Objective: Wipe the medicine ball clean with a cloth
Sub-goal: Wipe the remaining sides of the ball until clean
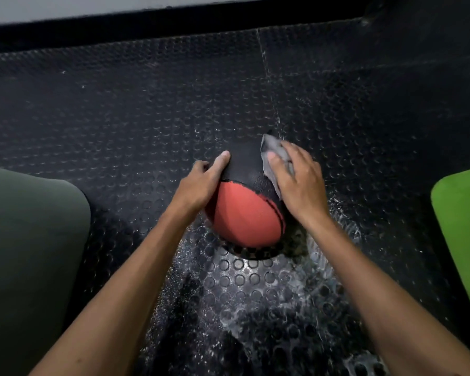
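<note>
Black studded rubber floor (120, 118) lies under me, scuffed pale near my seat. A dark green mat (30, 240) sits at my left, a bright green mat (464, 226) at my right.

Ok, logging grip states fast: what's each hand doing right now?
Left hand: open, fingers spread against the medicine ball, steadying it.
Right hand: presses the grey cloth onto the ball, thumb pinning it.
</note>
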